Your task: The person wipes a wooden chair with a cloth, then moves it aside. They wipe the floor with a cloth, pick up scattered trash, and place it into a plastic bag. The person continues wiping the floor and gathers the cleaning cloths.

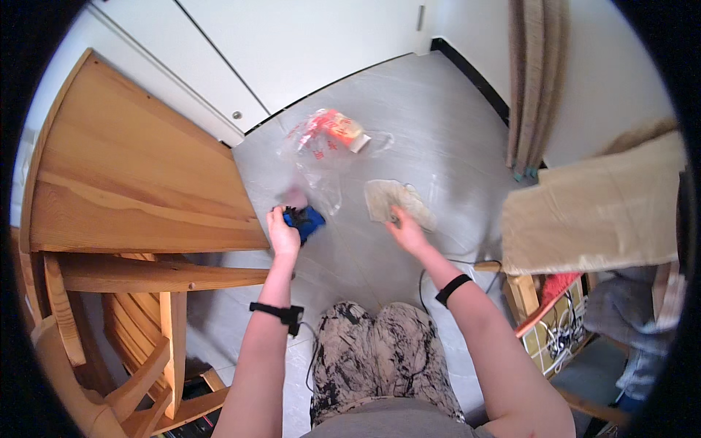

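Note:
My left hand is closed around a blue and black crumpled item, perhaps cloth, above the grey tiled floor. A blurred pinkish thing lies just beyond it. The fingers of my right hand touch or hover over a beige cloth-like item on the floor; whether they pinch it is unclear. Farther ahead lies a clear plastic bag with red printing, and a red and cream packet shows in or under it.
A wooden desk and wooden chair stand at the left. White cabinet doors close off the far side. At the right are a brown curtain, a beige-covered surface and a container of cables. A black cord runs nearby.

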A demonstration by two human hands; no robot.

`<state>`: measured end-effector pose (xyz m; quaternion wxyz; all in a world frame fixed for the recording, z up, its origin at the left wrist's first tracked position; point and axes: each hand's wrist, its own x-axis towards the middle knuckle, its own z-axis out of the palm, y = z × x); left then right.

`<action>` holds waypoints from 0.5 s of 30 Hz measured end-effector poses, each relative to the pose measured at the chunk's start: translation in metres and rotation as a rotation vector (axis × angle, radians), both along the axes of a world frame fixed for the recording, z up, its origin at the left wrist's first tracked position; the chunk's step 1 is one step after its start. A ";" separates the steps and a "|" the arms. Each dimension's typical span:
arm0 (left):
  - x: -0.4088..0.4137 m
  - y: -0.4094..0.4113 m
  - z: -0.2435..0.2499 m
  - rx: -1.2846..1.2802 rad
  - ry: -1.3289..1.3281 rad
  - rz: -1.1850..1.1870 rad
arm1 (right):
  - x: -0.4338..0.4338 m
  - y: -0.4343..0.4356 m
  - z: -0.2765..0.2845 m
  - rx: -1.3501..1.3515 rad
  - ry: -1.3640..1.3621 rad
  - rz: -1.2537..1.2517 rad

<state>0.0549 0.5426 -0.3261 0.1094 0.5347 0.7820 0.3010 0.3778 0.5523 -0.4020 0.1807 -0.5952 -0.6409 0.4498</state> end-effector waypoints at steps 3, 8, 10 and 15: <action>0.030 -0.031 0.055 0.157 -0.070 -0.141 | -0.049 -0.037 0.058 -0.681 0.692 -0.283; 0.121 -0.082 0.076 0.127 -0.204 -0.663 | -0.045 -0.056 0.104 -0.936 1.156 -0.587; 0.148 -0.105 0.075 0.035 -0.189 -0.917 | -0.031 -0.068 0.108 -0.893 1.190 -0.593; 0.183 -0.131 0.070 -0.106 -0.335 -1.212 | 0.049 -0.124 0.099 -0.469 0.908 -0.803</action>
